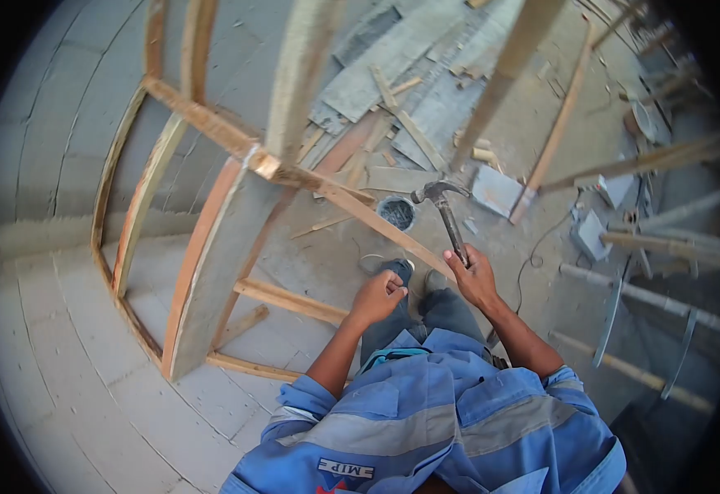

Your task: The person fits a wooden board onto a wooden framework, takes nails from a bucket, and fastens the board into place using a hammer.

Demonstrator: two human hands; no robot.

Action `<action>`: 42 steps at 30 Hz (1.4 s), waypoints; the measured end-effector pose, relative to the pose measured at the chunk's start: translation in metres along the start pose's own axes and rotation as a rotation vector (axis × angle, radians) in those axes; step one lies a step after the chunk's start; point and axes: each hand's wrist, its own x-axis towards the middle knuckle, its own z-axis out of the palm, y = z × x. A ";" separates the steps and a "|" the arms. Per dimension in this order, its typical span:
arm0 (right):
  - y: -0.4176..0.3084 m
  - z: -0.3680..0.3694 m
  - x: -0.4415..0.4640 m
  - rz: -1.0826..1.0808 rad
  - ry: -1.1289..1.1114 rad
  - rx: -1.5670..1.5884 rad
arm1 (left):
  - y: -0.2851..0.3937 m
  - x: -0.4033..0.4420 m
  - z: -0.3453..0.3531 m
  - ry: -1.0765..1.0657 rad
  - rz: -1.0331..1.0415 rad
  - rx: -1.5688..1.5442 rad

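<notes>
My right hand [477,278] is wrapped round the handle of a claw hammer [449,216], whose head points up and away from me. Curled in front of my waist is my left hand [379,298], its thumb and fingers drawn together; whatever they may hold is too small to make out. A wooden frame [224,132] of nailed battens stands to my left, against a block wall. One slanting batten [385,226] of it runs toward my right hand. Beyond my feet a bucket [396,213] of small dark pieces, perhaps nails, sits on the floor.
Loose boards [368,90] and offcuts litter the floor ahead. A pale block [496,189] lies past the hammer, and a cable [533,262] trails on the right. Metal poles and a ladder-like frame [648,296] stand at the far right.
</notes>
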 end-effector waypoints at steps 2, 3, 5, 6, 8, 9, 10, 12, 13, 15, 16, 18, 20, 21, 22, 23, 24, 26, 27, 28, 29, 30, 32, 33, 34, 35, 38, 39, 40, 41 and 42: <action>0.037 -0.011 -0.022 0.139 0.002 0.000 | -0.013 0.014 0.039 -0.095 -0.062 0.010; 0.053 -0.014 -0.033 0.153 0.029 -0.038 | -0.026 0.024 0.054 -0.129 -0.084 0.072; 0.073 -0.023 -0.052 0.284 0.032 0.021 | -0.060 0.049 0.083 -0.179 -0.122 0.195; 0.083 -0.023 -0.059 0.344 0.028 0.050 | -0.083 0.062 0.094 -0.196 -0.169 0.209; 0.126 -0.014 -0.065 0.403 0.062 0.019 | -0.134 0.095 0.113 -0.222 -0.262 0.234; 0.147 -0.007 -0.067 0.436 0.074 -0.001 | -0.156 0.111 0.119 -0.219 -0.298 0.248; 0.162 0.001 -0.063 0.459 0.083 -0.019 | -0.181 0.131 0.122 -0.214 -0.330 0.255; 0.195 0.018 -0.053 0.513 0.091 -0.054 | -0.239 0.176 0.139 -0.038 -0.166 0.374; 0.216 0.028 -0.047 0.556 0.086 -0.008 | -0.277 0.202 0.155 0.135 0.034 0.476; 0.261 0.052 -0.025 0.639 0.069 0.071 | -0.383 0.261 0.174 0.438 0.673 0.656; 0.281 0.063 -0.010 0.683 0.087 0.117 | -0.370 0.291 0.172 0.257 0.256 0.383; 0.311 0.085 0.012 0.788 0.111 0.205 | -0.339 0.350 0.163 0.228 -0.119 0.173; 0.327 0.103 0.042 0.855 0.147 0.285 | -0.346 0.403 0.165 0.296 -0.020 0.150; 0.333 0.109 0.055 0.902 0.154 0.321 | -0.352 0.424 0.169 0.314 0.014 0.115; 0.338 0.115 0.066 0.945 0.163 0.357 | -0.358 0.441 0.173 0.284 -0.032 0.119; 0.340 0.121 0.076 0.974 0.186 0.368 | -0.366 0.456 0.177 0.254 -0.072 0.125; 0.343 0.123 0.087 0.978 0.170 0.349 | -0.378 0.471 0.182 0.224 -0.110 0.131; 0.353 0.127 0.103 0.994 0.135 0.311 | -0.404 0.495 0.188 0.193 -0.210 0.106; 0.375 0.127 0.105 0.918 0.063 0.121 | -0.412 0.503 0.191 0.180 -0.259 0.089; 0.378 0.126 0.118 0.877 0.016 0.014 | -0.421 0.509 0.196 0.165 -0.324 0.086; 0.378 0.125 0.140 0.828 -0.032 -0.088 | -0.427 0.516 0.198 0.153 -0.385 0.084; 0.377 0.126 0.161 0.775 -0.080 -0.183 | -0.434 0.521 0.198 0.144 -0.445 0.088; 0.376 0.134 0.196 0.722 -0.141 -0.208 | -0.449 0.526 0.205 0.184 -0.435 0.144; 0.375 0.138 0.209 0.694 -0.167 -0.223 | -0.455 0.529 0.210 0.203 -0.426 0.169; 0.374 0.143 0.218 0.702 -0.199 -0.205 | -0.458 0.531 0.212 0.207 -0.406 0.203; 0.373 0.149 0.225 0.711 -0.229 -0.189 | -0.460 0.534 0.214 0.210 -0.384 0.237; 0.379 0.162 0.229 0.722 -0.286 -0.174 | -0.467 0.544 0.219 0.190 -0.370 0.296; 0.377 0.166 0.231 0.730 -0.289 -0.148 | -0.469 0.546 0.218 0.179 -0.374 0.310; 0.376 0.169 0.231 0.737 -0.291 -0.121 | -0.470 0.545 0.218 0.171 -0.391 0.324; 0.378 0.170 0.229 0.750 -0.299 -0.132 | -0.469 0.547 0.216 0.171 -0.404 0.336; 0.380 0.171 0.228 0.746 -0.298 -0.148 | -0.467 0.553 0.214 0.174 -0.412 0.345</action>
